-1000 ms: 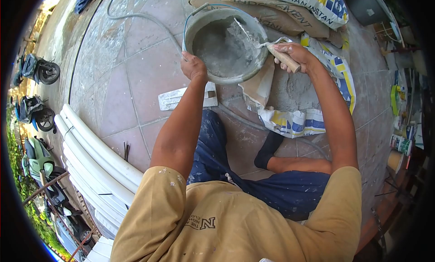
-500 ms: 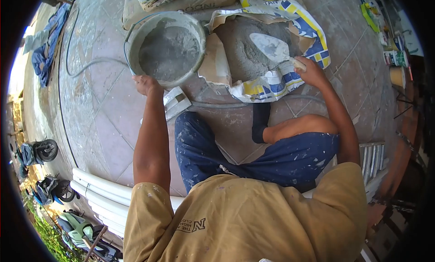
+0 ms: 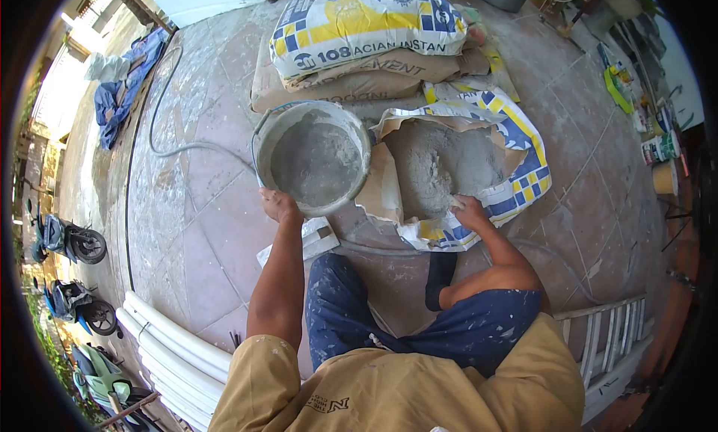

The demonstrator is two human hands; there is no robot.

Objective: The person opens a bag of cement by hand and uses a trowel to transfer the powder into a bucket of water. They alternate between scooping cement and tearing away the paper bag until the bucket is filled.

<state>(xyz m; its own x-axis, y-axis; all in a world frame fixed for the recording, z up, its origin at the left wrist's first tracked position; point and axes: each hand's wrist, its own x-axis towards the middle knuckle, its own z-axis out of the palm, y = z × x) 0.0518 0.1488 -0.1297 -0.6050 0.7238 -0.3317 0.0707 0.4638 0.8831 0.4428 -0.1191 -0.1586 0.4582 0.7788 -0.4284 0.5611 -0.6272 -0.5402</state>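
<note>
tiled floor [image 3: 206, 208], hands [image 3: 279, 205] at bucket [image 3: 364, 161], sack [image 3: 528, 181]

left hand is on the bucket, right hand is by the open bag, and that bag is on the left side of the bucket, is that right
Not quite: the open bag is on the right side of the bucket, as the head view shows. The left hand is on the bucket and the right hand by the bag.
</note>
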